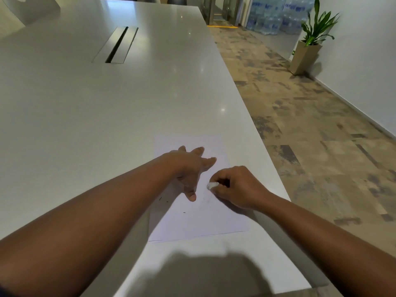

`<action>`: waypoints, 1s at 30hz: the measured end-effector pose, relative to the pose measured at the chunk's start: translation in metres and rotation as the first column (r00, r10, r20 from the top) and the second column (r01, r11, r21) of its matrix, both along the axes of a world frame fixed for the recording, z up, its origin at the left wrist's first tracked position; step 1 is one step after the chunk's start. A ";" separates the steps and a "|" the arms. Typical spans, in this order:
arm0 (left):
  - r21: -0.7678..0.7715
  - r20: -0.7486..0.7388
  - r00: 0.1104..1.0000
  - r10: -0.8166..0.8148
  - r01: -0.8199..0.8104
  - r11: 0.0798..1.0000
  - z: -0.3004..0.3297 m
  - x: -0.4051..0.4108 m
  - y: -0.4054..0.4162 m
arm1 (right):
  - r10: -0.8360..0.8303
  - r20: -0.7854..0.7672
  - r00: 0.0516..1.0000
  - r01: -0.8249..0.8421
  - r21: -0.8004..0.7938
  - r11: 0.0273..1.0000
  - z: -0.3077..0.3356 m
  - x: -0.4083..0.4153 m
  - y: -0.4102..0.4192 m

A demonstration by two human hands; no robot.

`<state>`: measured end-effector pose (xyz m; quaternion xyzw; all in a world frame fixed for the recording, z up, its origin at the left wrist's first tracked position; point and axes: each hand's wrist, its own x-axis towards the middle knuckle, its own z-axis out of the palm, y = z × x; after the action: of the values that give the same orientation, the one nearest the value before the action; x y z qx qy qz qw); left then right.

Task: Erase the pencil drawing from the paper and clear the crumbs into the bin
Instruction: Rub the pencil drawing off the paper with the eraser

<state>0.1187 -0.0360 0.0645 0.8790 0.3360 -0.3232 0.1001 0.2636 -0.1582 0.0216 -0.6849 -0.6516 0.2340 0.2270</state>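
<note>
Lower centre of frame: left hand spread flat on paper, right hand pinching white eraser against sheet on surface.

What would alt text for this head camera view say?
A person's right hand rubs a white eraser on a sheet of paper while the spread left hand presses it flat on a white table.
</note>
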 end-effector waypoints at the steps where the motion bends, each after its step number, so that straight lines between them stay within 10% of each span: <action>1: -0.003 0.003 1.000 0.004 -0.004 1.000 0.000 0.000 0.000 | -0.058 0.016 0.998 0.058 0.035 0.998 -0.001 0.006 0.003; 30: -0.020 0.097 0.995 0.037 -0.035 0.999 0.002 -0.005 0.000 | -0.135 0.094 0.986 0.131 0.042 0.990 0.003 0.007 0.022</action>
<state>0.1135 -0.0358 0.0664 0.8865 0.3437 -0.2811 0.1302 0.2708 -0.1363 0.0247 -0.7332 -0.6188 0.1731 0.2224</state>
